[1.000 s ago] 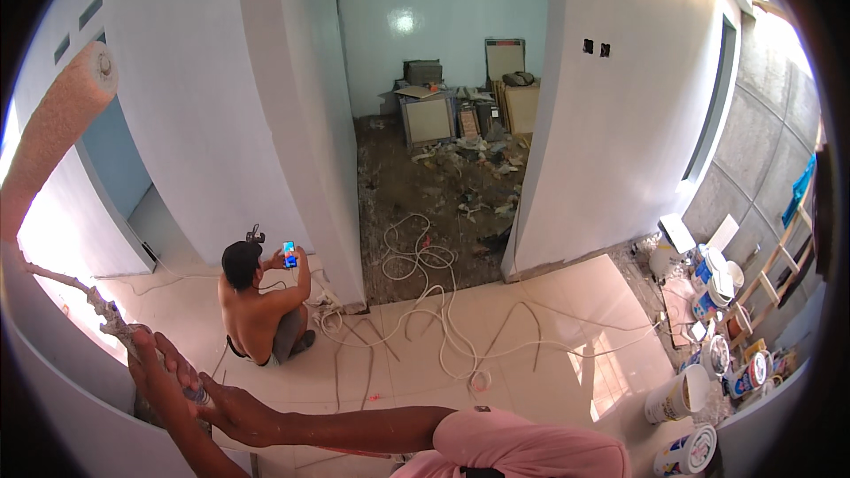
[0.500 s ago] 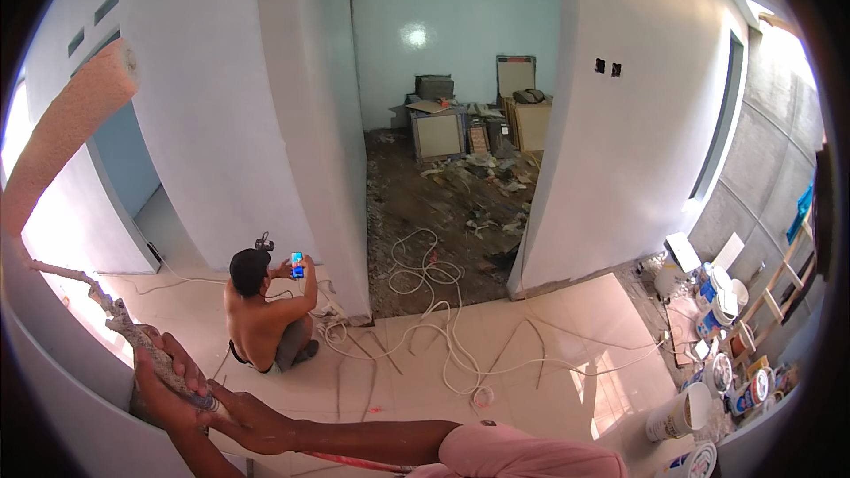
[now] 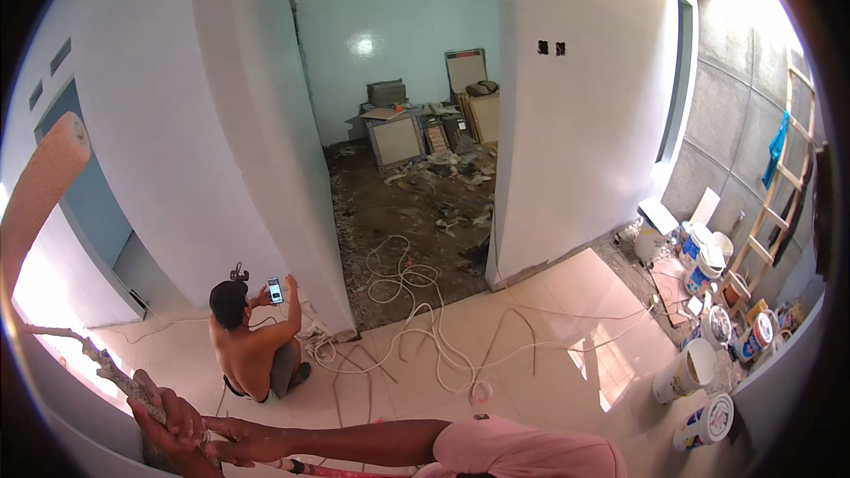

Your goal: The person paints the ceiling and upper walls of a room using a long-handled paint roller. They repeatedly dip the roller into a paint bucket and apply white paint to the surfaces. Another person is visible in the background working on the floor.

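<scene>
A paint roller with a fuzzy pinkish cover (image 3: 49, 181) rises at the far left, in front of the wall. Its thin, paint-crusted frame and handle (image 3: 113, 372) run down to my hands. My left hand (image 3: 168, 414) wraps round the handle. Just below and to its right, my right hand (image 3: 237, 439) is closed on the same roller's lower end, with that arm stretched across from a pink sleeve. A red pole (image 3: 341, 472) shows under my right forearm and runs toward the hands; where it joins the handle is hidden.
A person (image 3: 252, 336) crouches on the tiles, holding a phone (image 3: 275, 290). Loose pale cables (image 3: 443, 336) and bent rods cross the floor. Paint buckets (image 3: 686, 370) and a wooden ladder (image 3: 779, 186) stand at right. Stacked boards (image 3: 397, 140) and rubble lie through the doorway.
My view has turned right, so the room sits farther left in it. The roller cover appears lower against the wall. Both hands keep their grip. The crouching person's one hand has come off the phone.
</scene>
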